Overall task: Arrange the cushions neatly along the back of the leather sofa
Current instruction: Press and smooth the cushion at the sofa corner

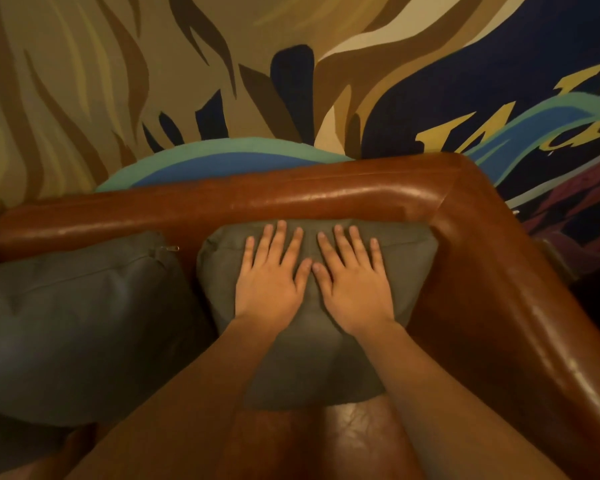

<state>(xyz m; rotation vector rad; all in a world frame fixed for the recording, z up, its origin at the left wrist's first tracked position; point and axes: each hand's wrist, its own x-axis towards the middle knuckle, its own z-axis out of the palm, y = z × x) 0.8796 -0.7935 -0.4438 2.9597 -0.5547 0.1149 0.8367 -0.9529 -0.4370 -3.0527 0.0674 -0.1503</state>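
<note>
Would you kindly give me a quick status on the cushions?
Left hand, right hand flat on corner cushion. It's against the sofa back. Second cushion alongside, nothing obstructing.

The brown leather sofa (326, 199) is glossy and smooth with creased patches on its seat, both grey-green cushions (312, 358) are matt woven cloth, and the wall mural (153, 81) looks flat, matt paint.

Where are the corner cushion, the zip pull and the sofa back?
corner cushion (406, 252): head view, bare upper right fabric.
zip pull (171, 248): head view, metal tab.
sofa back (257, 199): head view, top leather roll.
</note>
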